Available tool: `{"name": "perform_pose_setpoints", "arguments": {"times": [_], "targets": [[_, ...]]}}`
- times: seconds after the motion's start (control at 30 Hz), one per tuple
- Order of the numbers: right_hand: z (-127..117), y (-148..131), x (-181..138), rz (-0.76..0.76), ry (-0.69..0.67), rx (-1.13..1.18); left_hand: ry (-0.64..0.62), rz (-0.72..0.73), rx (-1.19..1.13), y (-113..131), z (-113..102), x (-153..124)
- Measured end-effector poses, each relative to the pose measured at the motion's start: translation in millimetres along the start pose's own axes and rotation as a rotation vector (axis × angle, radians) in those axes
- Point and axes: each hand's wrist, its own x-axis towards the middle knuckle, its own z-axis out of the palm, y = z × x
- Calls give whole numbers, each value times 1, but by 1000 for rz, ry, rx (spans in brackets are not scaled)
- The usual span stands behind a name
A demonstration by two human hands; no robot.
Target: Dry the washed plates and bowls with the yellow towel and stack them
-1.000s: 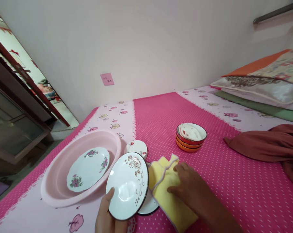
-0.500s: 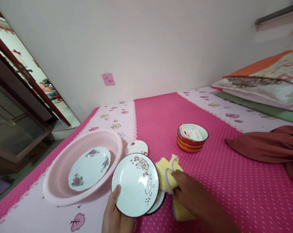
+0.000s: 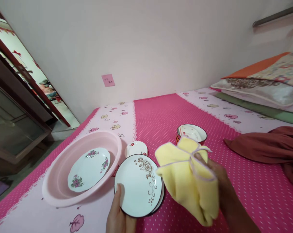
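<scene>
My left hand [image 3: 119, 207] grips a white plate [image 3: 136, 187] with a dark rim and a brown rose pattern, thumb on top and fingers beneath. Another dark-rimmed plate [image 3: 159, 204] shows just under its right edge; whether my fingers touch that one is hidden. My right hand [image 3: 218, 171] is closed on a bunched yellow cloth [image 3: 185, 178] with purple edging, raised to the right of the plates. Behind the plate sits a small white dish [image 3: 136, 148] with red flowers. Past the cloth stands a stack of bowls [image 3: 200, 132], partly covered from view.
At left a pink basin [image 3: 51, 191] holds a white scalloped plate [image 3: 88, 171] with purple flowers. Folded bedding and cushions [image 3: 263, 87] lie at the far right, with a brownish-red cloth [image 3: 263, 147] nearer. A pink note [image 3: 108, 80] is on the wall.
My right hand has lifted the yellow cloth up and to the right, away from the plate, and it now partly hides the bowls. The held plate has shifted slightly right.
</scene>
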Motion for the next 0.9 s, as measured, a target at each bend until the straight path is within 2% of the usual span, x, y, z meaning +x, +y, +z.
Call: {"name": "perform_pose_setpoints", "arguments": {"times": [0.13, 0.23, 0.37, 0.5, 0.67, 0.73, 0.9], "targets": [[-3, -11, -4, 76, -70, 62, 23, 3, 7, 1, 0, 0], [-7, -16, -6, 33, -18, 53, -8, -11, -32, 0, -1, 1], [-13, -8, -3, -38, 20, -74, 15, -7, 7, -1, 3, 0], [-13, 1, 2, -70, -44, -170, 45, 24, 85, -2, 7, -4], [-7, -1, 1, -41, -103, -199, 42, 17, 106, -2, 10, -6], [-7, -3, 1, -44, -121, -156, 29, 4, 87, -2, 10, -6], [-18, -1, 3, 7, -123, 132, 12, -56, 58, 2, 5, -5]]}}
